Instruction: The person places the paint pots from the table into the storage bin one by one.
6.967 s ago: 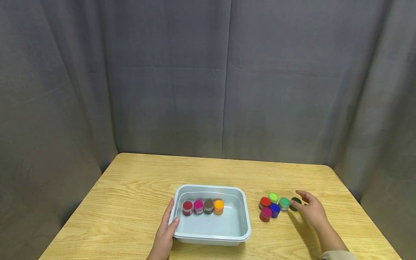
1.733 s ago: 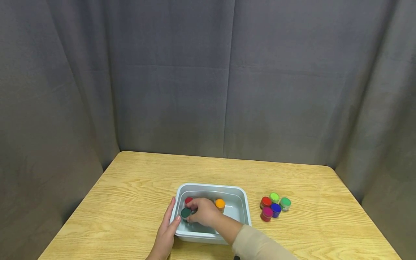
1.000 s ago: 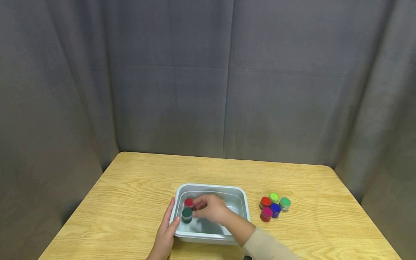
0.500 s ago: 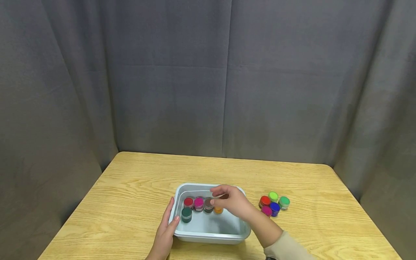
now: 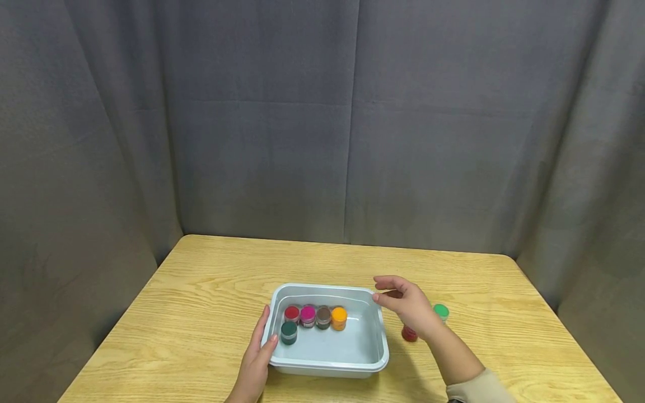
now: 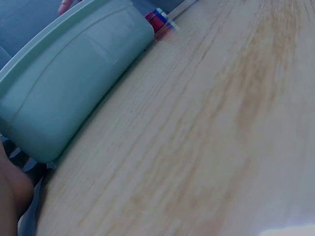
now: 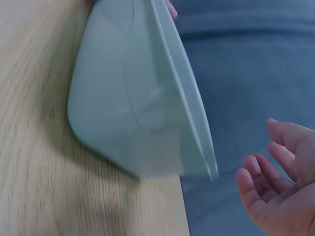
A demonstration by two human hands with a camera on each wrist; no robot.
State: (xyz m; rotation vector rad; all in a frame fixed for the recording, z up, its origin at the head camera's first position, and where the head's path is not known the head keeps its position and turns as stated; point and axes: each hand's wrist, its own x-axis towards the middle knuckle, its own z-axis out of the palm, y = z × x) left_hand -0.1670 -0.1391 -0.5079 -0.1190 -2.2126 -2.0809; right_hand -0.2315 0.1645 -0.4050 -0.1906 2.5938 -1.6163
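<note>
A pale blue plastic tub [image 5: 381, 342] sits on the wooden table. Inside it, red [image 5: 291, 313], magenta [image 5: 308, 315], brown [image 5: 323, 316] and orange [image 5: 339, 317] jars form a row along the far wall. A dark green jar [image 5: 289, 331] stands in front of the red one. My left hand [image 5: 264, 336] rests flat against the tub's left wall, thumb on the rim. My right hand [image 5: 388, 291] hovers empty over the tub's right rim, its fingers [image 7: 275, 196] relaxed and apart. It holds nothing.
Right of the tub stand loose jars: a green one [image 5: 441, 311] and a red one [image 5: 409, 333], others hidden behind my right wrist. The left wrist view shows the tub's outer wall [image 6: 74, 83] and a red jar [image 6: 157, 18]. Grey curtains enclose the table.
My right hand let go of the dark green jar in the tub's front left corner, then lifted and moved right out of the tub, empty. My left hand stayed put.
</note>
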